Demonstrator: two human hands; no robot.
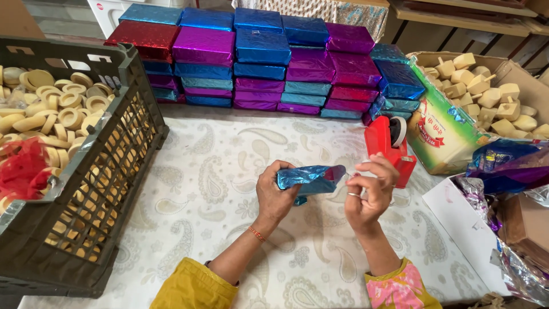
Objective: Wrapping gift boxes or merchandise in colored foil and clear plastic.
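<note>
Foil-wrapped blue packet is held above the bench, between both hands, near the middle of the view.

Bench: covered with a pale paisley-patterned cloth.

Stack of wrapped boxes: rows of flat boxes in blue, purple and red foil, piled several layers high along the far edge of the bench.

Dark plastic crate: stands at the left edge of the bench and is filled with round, pale yellow discs; a red mesh piece lies on top of them.

Cardboard box: stands at the right, tilted toward the bench, and holds pale yellow blocks, some with short stubs on top.

Loose foil sheets: blue and purple, lying at the right edge.

Red tape dispenser: stands just behind the right hand.

Left hand: fingers closed around the left end of the packet.

Right hand: fingertips pinched together at the packet's right end; a ring is on one finger.
</note>
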